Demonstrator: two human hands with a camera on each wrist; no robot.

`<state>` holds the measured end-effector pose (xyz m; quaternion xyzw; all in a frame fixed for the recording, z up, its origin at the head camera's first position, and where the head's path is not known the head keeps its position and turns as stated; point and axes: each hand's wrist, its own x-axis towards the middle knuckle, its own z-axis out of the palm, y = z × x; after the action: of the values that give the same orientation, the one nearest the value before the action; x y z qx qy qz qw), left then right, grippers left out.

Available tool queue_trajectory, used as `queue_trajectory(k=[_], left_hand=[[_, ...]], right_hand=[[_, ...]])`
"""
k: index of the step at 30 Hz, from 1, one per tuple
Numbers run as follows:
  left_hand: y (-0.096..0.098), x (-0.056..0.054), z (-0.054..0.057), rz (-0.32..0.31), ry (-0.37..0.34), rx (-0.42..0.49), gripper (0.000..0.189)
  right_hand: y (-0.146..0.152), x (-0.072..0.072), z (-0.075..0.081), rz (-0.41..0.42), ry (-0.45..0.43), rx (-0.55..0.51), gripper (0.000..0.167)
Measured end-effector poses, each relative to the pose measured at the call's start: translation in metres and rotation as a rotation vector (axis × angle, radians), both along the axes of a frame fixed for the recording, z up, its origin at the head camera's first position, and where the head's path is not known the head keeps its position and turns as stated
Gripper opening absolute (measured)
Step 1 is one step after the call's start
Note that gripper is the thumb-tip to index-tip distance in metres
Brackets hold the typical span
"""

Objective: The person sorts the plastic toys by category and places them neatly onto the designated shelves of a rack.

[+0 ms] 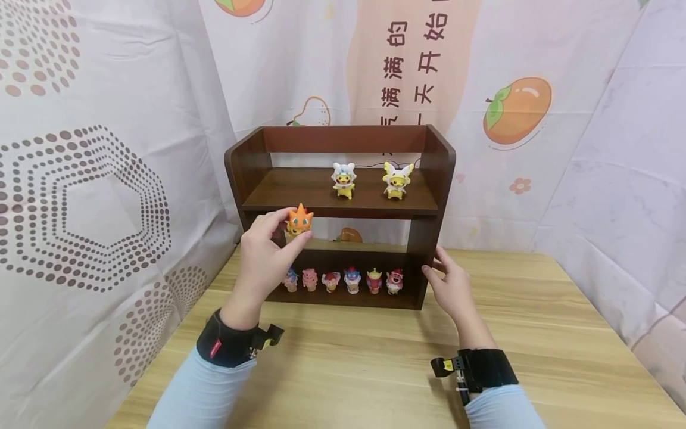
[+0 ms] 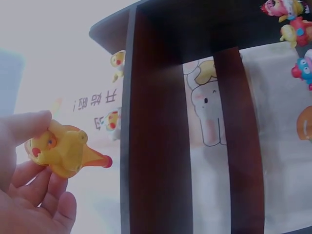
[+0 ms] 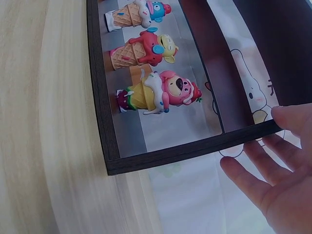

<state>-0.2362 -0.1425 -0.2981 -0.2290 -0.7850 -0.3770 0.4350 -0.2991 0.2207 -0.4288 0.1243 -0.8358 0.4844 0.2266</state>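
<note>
My left hand point(image 1: 265, 253) holds a small yellow figurine with an orange spiky hood point(image 1: 301, 219) between thumb and fingertips, in front of the shelf's left half, near the upper board. In the left wrist view the figurine point(image 2: 68, 152) shows its yellow underside and a red-tipped tail. A dark brown two-tier wooden shelf point(image 1: 343, 213) stands on the table. My right hand point(image 1: 452, 289) grips its right side panel. The right wrist view has the thumb at the panel's edge point(image 3: 234, 139) and the other fingers along its outer side.
On the upper board stand two yellow figurines, one in a pale blue-white hood point(image 1: 343, 180), another in a white-and-yellow eared hood point(image 1: 396, 180). Several ice-cream-cone figurines, including a pink bear point(image 1: 394, 281), line the lower tier. Printed cloth point(image 1: 514, 179) hangs behind the wooden table point(image 1: 354, 363).
</note>
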Motion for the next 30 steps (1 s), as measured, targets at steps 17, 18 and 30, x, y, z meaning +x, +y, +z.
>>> queue_trajectory(k=[17, 18, 30], left_hand=[[-0.007, -0.020, 0.032, 0.039, 0.011, 0.100, 0.041], [-0.008, -0.021, 0.034, 0.039, 0.007, 0.106, 0.041], [-0.010, -0.036, 0.046, 0.055, -0.088, 0.158, 0.041]], right_hand=[[0.001, 0.001, 0.000, -0.008, -0.003, 0.007, 0.053], [0.001, 0.001, 0.000, -0.009, -0.003, 0.009, 0.053], [0.001, 0.001, 0.002, -0.019, 0.002, 0.011, 0.054]])
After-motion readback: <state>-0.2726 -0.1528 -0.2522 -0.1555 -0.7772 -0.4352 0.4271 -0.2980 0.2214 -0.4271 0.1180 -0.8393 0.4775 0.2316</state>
